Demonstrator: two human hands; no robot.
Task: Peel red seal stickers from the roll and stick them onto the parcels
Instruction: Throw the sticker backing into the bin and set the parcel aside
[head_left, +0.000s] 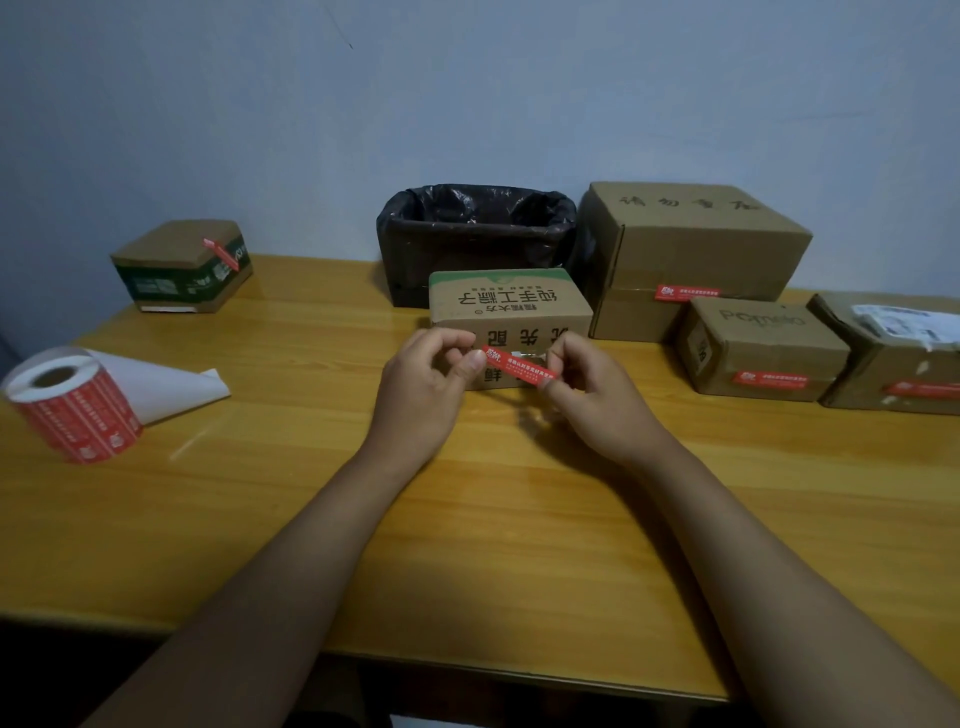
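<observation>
1. Red seal sticker (519, 368): I pinch one end in my left hand (423, 387) and the other in my right hand (592, 392), keeping it taut so it cannot curl onto itself.
2. I hold it just in front of the middle parcel (506, 306), probably to line it up there.
3. The roll (72, 405) lies well left of that parcel, leaving both hands free.
4. Parcels right of it (758, 348) already carry seals.

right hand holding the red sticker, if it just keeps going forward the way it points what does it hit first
Most likely the front face of the printed cardboard box right behind the red sticker. The right hand points up and away toward it, with nothing visible between, though the gap is hard to judge.
</observation>
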